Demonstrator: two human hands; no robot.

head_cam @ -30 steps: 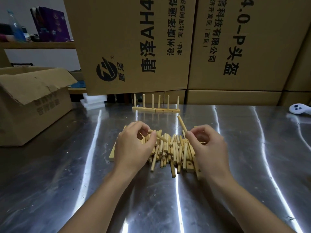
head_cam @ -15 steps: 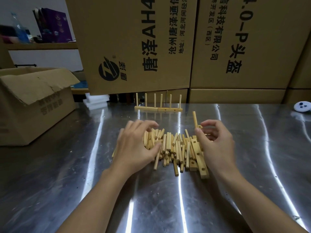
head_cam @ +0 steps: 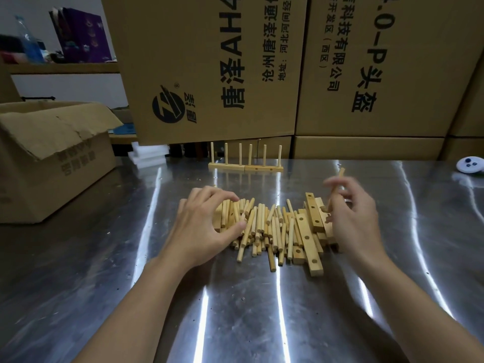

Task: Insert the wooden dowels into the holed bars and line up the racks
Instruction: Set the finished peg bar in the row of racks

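Note:
A heap of short wooden dowels (head_cam: 264, 226) lies mid-table, with several holed bars (head_cam: 305, 234) on its right side. My left hand (head_cam: 207, 224) rests on the heap's left end, fingers spread and curved over a bar and some dowels. My right hand (head_cam: 353, 213) hovers at the heap's right edge, blurred, and pinches one dowel (head_cam: 337, 182) that points up and away. Farther back stand two finished racks (head_cam: 246, 167) end to end, each bar holding three upright dowels.
The steel table (head_cam: 235, 310) is backed by tall printed cardboard boxes (head_cam: 288, 69). An open carton (head_cam: 52, 155) sits at the left, white foam pieces (head_cam: 148, 153) behind it. A white controller (head_cam: 470, 165) lies at the far right.
My left hand dropped its dowel and settled flat onto the heap's left end. My right hand carried its dowel to the right, uncovering the holed bars.

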